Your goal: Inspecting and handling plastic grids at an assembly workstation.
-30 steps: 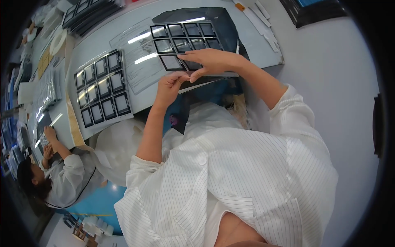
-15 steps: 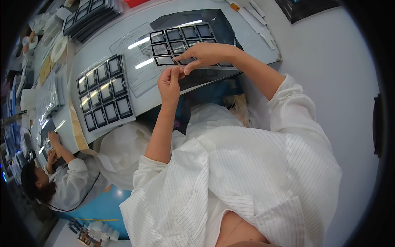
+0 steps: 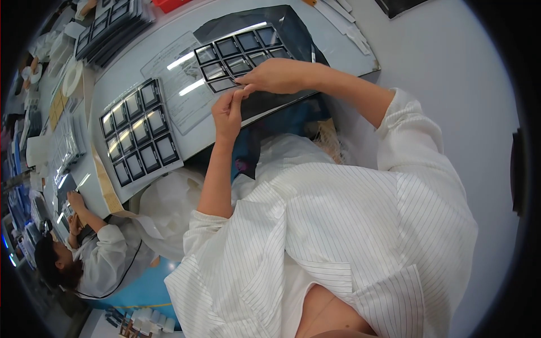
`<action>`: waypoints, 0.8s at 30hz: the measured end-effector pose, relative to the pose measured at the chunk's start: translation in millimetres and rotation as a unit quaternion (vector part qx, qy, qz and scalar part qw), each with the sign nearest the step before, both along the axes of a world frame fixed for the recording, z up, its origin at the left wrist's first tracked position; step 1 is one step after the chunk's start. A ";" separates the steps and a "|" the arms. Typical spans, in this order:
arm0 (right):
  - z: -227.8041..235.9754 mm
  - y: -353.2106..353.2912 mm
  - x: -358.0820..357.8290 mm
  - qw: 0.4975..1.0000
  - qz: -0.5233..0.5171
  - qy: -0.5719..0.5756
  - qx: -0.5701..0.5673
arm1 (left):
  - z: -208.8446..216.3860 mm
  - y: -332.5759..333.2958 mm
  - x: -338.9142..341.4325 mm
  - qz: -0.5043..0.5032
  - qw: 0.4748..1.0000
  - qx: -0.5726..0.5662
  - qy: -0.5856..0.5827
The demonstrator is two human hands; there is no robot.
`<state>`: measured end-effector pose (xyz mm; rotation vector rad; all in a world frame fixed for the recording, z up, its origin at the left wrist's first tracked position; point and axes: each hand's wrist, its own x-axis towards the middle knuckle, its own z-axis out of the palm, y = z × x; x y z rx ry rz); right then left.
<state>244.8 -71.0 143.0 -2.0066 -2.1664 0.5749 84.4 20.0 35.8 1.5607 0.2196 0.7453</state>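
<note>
Both my hands meet at the near edge of a tray of black square frames (image 3: 238, 63), which lies on a dark sheet (image 3: 301, 42). My left hand (image 3: 227, 115) is closed in a pinch, thumb against forefinger. Anything between those fingertips is too small or hidden to name. Just above it, my right hand (image 3: 279, 76) reaches across the tray and covers several frames. Its thumb and fingers are drawn together, their tips close to the left fingertips; I cannot make out what they hold. To the left lies a second tray of similar black frames (image 3: 140, 134).
Under a clear sheet (image 3: 174, 84) between the trays is a printed page. More black trays (image 3: 107, 31) are stacked at the far left. White strips (image 3: 349, 28) lie at the far right. A tape roll (image 3: 73, 79) sits left. A co-worker (image 3: 96, 253) works at lower left.
My right hand has shifted left toward the left hand. Its thumb and forefinger, apart before, have come together. The whole view has shifted slightly.
</note>
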 end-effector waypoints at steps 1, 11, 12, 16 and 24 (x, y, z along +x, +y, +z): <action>-3.2 -1.3 -4.0 1.000 0.003 0.000 0.000 | -2.8 -7.5 -1.7 -0.003 0.997 -0.072 -0.022; -10.7 2.3 -5.0 0.987 -0.009 -0.111 0.117 | -27.4 -41.5 -34.3 0.027 0.971 -0.238 0.023; -18.9 1.7 -10.3 0.975 0.021 -0.123 0.183 | -21.1 -45.8 -31.2 0.042 0.954 -0.298 0.013; -8.4 5.6 -43.4 0.965 0.012 -0.157 0.210 | 4.5 -50.0 -12.1 0.028 0.936 -0.349 -0.029; -3.8 10.8 -41.1 0.951 -0.007 -0.176 0.252 | -6.9 -46.3 3.8 0.036 0.953 -0.291 -0.077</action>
